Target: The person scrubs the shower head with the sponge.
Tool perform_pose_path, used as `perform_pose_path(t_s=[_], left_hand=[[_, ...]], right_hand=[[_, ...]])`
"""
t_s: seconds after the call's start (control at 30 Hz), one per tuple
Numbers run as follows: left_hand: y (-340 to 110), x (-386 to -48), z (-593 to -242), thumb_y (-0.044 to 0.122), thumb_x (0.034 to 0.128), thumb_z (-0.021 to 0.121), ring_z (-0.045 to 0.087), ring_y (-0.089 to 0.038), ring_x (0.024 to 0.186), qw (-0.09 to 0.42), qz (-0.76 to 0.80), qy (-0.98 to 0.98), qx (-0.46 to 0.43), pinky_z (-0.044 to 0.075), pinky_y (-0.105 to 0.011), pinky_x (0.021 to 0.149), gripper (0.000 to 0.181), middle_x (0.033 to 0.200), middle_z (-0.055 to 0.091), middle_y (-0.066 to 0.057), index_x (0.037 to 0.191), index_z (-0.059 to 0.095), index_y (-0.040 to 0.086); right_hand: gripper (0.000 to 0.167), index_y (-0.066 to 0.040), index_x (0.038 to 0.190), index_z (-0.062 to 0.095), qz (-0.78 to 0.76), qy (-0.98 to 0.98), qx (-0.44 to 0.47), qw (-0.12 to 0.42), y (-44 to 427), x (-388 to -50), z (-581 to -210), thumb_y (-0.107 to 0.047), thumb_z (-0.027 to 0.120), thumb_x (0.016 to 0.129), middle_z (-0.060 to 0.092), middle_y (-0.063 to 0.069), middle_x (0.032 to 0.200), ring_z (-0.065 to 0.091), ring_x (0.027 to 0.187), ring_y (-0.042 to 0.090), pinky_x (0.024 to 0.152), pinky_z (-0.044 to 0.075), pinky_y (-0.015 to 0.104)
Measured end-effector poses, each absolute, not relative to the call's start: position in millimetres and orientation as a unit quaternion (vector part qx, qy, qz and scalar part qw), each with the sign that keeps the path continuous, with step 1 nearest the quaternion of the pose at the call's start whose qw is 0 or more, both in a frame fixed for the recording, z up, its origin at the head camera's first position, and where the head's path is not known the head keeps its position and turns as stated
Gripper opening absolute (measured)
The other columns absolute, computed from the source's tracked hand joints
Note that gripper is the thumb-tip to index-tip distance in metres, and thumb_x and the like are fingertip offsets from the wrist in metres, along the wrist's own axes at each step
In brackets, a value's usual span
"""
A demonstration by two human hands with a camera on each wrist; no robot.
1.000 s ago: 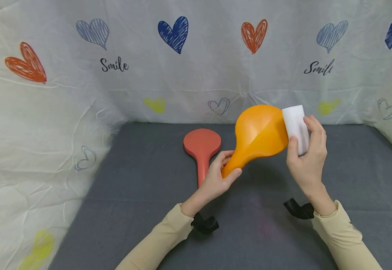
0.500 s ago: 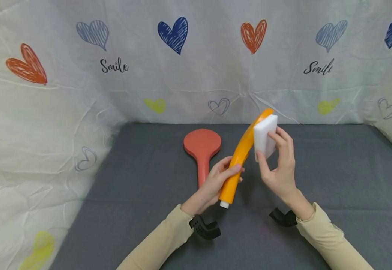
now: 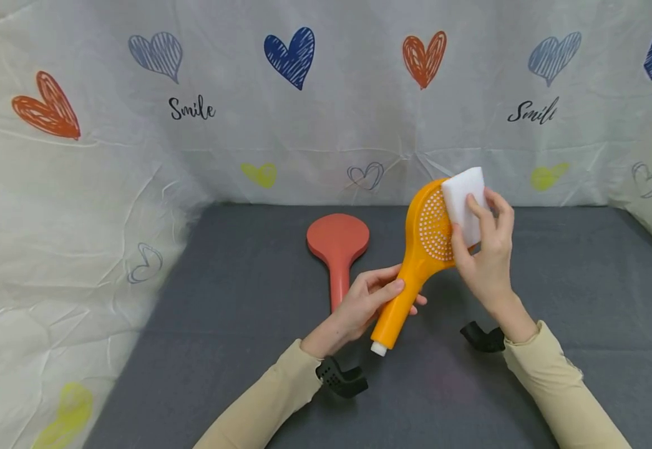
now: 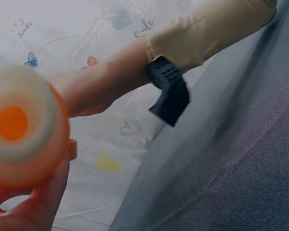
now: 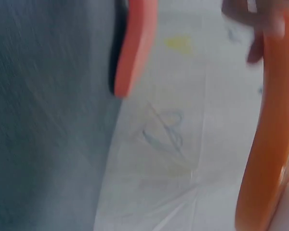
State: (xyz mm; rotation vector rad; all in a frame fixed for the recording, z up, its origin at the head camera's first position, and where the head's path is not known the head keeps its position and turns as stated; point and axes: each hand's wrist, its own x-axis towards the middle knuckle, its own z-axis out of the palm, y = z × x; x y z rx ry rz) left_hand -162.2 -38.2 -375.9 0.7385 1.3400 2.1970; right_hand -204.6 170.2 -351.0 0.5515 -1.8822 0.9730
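within hands [image 3: 364,305] [image 3: 490,262]: shower head [image 3: 417,268] left, white sponge [image 3: 462,194] right

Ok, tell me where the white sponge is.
In the head view, the white sponge is right of centre, pinched in the right hand, in front of the right side of the orange shower head.

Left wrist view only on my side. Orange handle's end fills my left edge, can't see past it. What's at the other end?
Observer: The orange tool ends in a round face dotted with white.

Operator: Right arm runs behind it for me. What's that hand got?

Observer: The right hand pinches a white block, which covers part of that face in the head view.

Operator: Anything lying on the table?

Observer: A red paddle-shaped thing, its handle end hidden behind the left hand in the head view.
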Motion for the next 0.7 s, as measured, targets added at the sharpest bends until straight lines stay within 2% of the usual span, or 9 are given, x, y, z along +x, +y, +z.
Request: perform_pose_path(t_s=[0.13, 0.3, 0.5, 0.6, 0.7], left_hand=[[-38, -161, -376, 0.017, 0.0981, 0.048, 0.065, -0.017, 0.086, 0.233, 0.787, 0.500, 0.277, 0.053, -0.029, 0.078, 0.049, 0.106, 0.058, -0.011, 0.139, 0.034, -0.006], [-39, -162, -377, 0.015, 0.0987, 0.046, 0.064, -0.015, 0.084, 0.228, 0.776, 0.520, 0.277, 0.053, -0.028, 0.078, 0.047, 0.103, 0.059, -0.009, 0.138, 0.035, -0.007], [-39, -161, -377, 0.012, 0.0997, 0.041, 0.064, -0.014, 0.084, 0.234, 0.777, 0.513, 0.279, 0.052, -0.027, 0.079, 0.043, 0.101, 0.060, -0.007, 0.135, 0.035, -0.012], [-38, -161, -377, 0.011, 0.0999, 0.040, 0.064, -0.014, 0.084, 0.240, 0.777, 0.511, 0.279, 0.052, -0.027, 0.078, 0.042, 0.100, 0.060, -0.007, 0.133, 0.035, -0.014], [-37, -160, -377, 0.011, 0.1001, 0.040, 0.064, -0.014, 0.085, 0.244, 0.775, 0.510, 0.282, 0.053, -0.027, 0.078, 0.042, 0.100, 0.059, -0.007, 0.133, 0.035, -0.015]], right_hand=[[0.042, 0.006, 0.120, 0.055, 0.402, -0.771, 0.198, 0.452, 175, -206, -347, 0.008, 0.062, 0.080, 0.038, 0.024, 0.131, 0.036, 0.121, 0.034, 0.087, 0.042, 0.054], [0.044, 0.004, 0.118, 0.056, 0.396, -0.783, 0.248, 0.411, 165, -192, -352, 0.009, 0.065, 0.075, 0.038, 0.022, 0.134, 0.037, 0.120, 0.036, 0.079, 0.046, 0.056], [0.041, 0.002, 0.120, 0.057, 0.378, -0.781, 0.335, 0.367, 156, -179, -354, 0.000, 0.059, 0.079, 0.037, 0.024, 0.135, 0.036, 0.120, 0.038, 0.089, 0.041, 0.044], [0.040, 0.001, 0.119, 0.058, 0.372, -0.781, 0.340, 0.370, 159, -184, -351, -0.001, 0.059, 0.079, 0.038, 0.025, 0.134, 0.036, 0.121, 0.038, 0.087, 0.041, 0.044], [0.040, 0.001, 0.117, 0.059, 0.376, -0.787, 0.294, 0.392, 166, -193, -346, 0.004, 0.063, 0.077, 0.040, 0.024, 0.133, 0.037, 0.120, 0.038, 0.082, 0.043, 0.051]])
